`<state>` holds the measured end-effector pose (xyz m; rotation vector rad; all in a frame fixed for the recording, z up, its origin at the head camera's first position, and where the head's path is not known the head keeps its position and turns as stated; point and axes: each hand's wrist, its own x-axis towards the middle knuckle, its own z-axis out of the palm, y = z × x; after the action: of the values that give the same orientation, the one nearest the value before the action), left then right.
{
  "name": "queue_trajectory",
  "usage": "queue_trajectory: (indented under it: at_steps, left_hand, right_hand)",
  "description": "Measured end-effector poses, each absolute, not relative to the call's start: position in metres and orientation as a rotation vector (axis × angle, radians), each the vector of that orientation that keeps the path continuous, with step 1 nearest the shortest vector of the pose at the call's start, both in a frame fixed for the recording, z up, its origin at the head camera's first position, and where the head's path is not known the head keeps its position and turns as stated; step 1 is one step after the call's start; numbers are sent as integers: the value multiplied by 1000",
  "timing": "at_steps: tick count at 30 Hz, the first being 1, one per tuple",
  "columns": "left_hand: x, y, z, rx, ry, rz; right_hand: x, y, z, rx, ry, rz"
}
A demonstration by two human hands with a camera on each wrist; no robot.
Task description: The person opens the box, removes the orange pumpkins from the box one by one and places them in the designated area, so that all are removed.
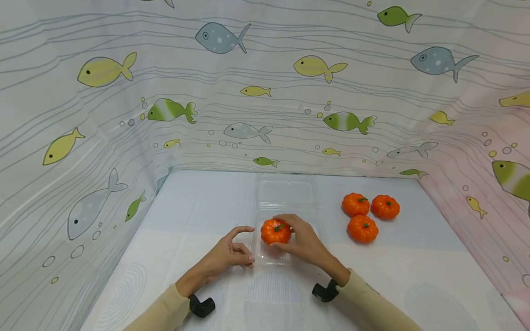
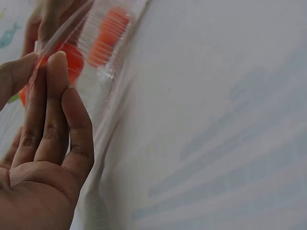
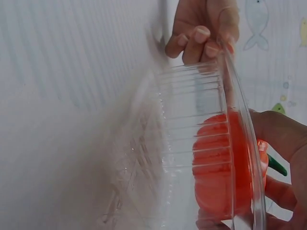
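Note:
A clear plastic clamshell container [image 1: 285, 263] lies unfolded in front of me, with its lid half [image 1: 286, 191] flat behind the near half. My right hand [image 1: 304, 241] holds a small orange toy pumpkin [image 1: 274, 233] with a green stem, thumb on the near side and fingers on the far side. The pumpkin is in the near half; through the clear wall its orange body [image 3: 213, 167] shows in the right wrist view. At the left edge, my left hand [image 1: 232, 252] pinches the container's rim [image 2: 34, 79] between thumb and fingertips.
Three more orange pumpkins sit in a cluster on the table to the right: a back-left one [image 1: 354, 205], a back-right one [image 1: 385, 207] and a nearer one [image 1: 362, 229]. A fish-printed curtain [image 1: 285, 105] encloses the table's back and sides.

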<state>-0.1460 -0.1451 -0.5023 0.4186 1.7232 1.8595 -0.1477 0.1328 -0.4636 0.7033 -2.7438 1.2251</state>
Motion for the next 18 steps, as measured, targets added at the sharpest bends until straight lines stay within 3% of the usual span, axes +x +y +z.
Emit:
queue_trajectory:
  at_steps: [18]
  left_hand:
    - [-147, -146, -505, 421, 1735, 1852]
  right_hand:
    - [-150, 166, -455, 651, -2682, 1261]
